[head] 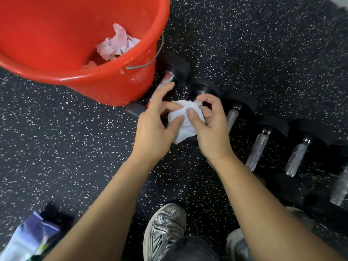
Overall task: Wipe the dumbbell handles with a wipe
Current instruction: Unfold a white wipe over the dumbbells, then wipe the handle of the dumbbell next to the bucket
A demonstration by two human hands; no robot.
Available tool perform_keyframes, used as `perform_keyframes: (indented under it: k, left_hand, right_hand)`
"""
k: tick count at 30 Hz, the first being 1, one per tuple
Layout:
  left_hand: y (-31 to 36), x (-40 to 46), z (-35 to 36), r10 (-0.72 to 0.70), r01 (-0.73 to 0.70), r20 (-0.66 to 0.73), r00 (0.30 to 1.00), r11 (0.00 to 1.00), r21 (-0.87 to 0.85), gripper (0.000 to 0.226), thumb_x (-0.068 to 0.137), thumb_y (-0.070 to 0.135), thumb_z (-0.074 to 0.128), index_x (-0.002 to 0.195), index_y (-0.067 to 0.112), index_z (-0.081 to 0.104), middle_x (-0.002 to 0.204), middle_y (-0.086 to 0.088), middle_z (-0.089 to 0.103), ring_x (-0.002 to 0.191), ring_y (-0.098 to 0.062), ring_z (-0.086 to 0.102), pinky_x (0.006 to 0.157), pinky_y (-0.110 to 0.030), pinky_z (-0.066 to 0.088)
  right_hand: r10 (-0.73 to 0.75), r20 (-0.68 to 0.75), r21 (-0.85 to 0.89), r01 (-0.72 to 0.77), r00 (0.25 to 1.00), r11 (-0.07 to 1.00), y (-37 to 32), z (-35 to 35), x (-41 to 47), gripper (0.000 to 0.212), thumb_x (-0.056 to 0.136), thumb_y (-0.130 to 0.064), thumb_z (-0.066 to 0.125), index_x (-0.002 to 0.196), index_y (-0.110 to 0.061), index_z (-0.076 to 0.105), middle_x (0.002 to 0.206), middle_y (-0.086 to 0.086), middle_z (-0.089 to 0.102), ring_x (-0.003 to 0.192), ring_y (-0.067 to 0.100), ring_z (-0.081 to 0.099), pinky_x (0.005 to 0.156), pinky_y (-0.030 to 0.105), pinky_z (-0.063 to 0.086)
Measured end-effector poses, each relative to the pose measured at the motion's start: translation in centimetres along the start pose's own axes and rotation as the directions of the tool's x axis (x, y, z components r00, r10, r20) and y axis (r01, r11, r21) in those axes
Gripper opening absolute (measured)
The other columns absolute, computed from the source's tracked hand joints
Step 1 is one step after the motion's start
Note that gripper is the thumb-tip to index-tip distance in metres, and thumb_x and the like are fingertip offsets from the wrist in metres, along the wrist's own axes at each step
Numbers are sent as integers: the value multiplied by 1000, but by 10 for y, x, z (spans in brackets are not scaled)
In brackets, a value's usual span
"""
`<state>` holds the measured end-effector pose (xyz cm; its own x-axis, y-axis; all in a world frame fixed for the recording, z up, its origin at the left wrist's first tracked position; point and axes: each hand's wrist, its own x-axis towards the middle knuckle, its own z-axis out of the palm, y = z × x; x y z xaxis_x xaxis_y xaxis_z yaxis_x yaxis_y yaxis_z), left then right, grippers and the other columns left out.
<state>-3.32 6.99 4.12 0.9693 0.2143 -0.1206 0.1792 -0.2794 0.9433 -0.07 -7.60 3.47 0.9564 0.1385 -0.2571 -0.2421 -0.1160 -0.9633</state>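
both hands, left hand [152,127] and right hand [209,127], pinch the white wipe [185,120] between them above the dumbbells [263,146] lined up on the floor [56,138], so by my guess most handles remain unwiped, though crumpled wipes [117,45] already sit in the red bucket [105,85].

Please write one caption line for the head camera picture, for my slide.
Both hands, left and right, hold a white wipe above a dumbbell row beside a red bucket.
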Motion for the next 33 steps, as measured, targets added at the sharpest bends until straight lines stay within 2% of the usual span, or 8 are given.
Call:
perform_keyframes:
  k: [8,12,15,22,25,28,31,33]
  left_hand:
    - [-2,11,-3,-44,19,-173,984,990,-142,64,92,7,71,146,29,45,95,8,73,89,-19,72,87,-55,58]
    - [-2,11,0,-62,41,-148,987,989,-141,62,92,8,73,145,27,46,94,8,75,95,-14,72,93,-51,57]
    - [-1,9,1,-39,24,-126,991,993,-114,62,94,9,72,144,35,44,94,11,76,92,-11,72,91,-44,58]
    - [-9,11,0,-8,3,-107,994,999,-43,61,101,7,61,151,35,39,122,14,74,110,4,68,86,-25,58]
    - [-19,13,-5,-10,9,-113,994,1000,-15,62,100,5,62,152,29,39,115,10,76,107,5,67,81,-7,47]
    - [-29,15,-9,-2,6,-119,993,999,35,65,99,12,66,155,28,37,109,15,77,85,-3,68,74,-15,46]
    - [-40,18,-14,15,-4,-106,994,995,99,71,95,12,70,155,29,36,112,18,75,93,-7,68,79,-26,50]
    - [-49,21,-18,39,-19,-115,993,985,174,75,91,11,73,154,29,36,121,19,72,105,-14,66,91,-40,53]
  right_hand:
    - [11,-66,137,-2,998,991,-3,6,4,39,88,9,71,120,-12,62,117,5,73,107,20,73,92,36,59]
    - [-60,-204,22,66,977,998,-2,17,10,32,91,-5,73,110,-30,71,116,3,76,110,20,73,99,48,57]
    - [-78,-257,-50,67,963,997,-2,24,14,26,96,-12,71,116,-28,75,113,-7,77,112,8,71,102,40,56]
    - [-47,38,-134,51,998,990,-1,30,23,34,109,-23,47,141,-21,60,127,-22,66,124,-11,58,97,8,45]
    - [-27,125,-148,45,992,988,2,29,29,36,110,-21,45,144,-18,58,139,-16,61,133,-9,51,107,10,39]
    - [13,167,-144,12,986,990,5,30,35,35,107,-16,52,140,-24,62,133,-9,69,123,-4,62,96,13,49]
    - [10,132,-204,18,991,979,12,30,46,34,104,-13,58,133,-28,67,119,-1,76,95,6,74,67,13,52]
    - [-25,81,-301,48,996,953,19,28,59,33,103,-13,58,132,-25,69,116,-8,75,89,-2,72,72,11,51]
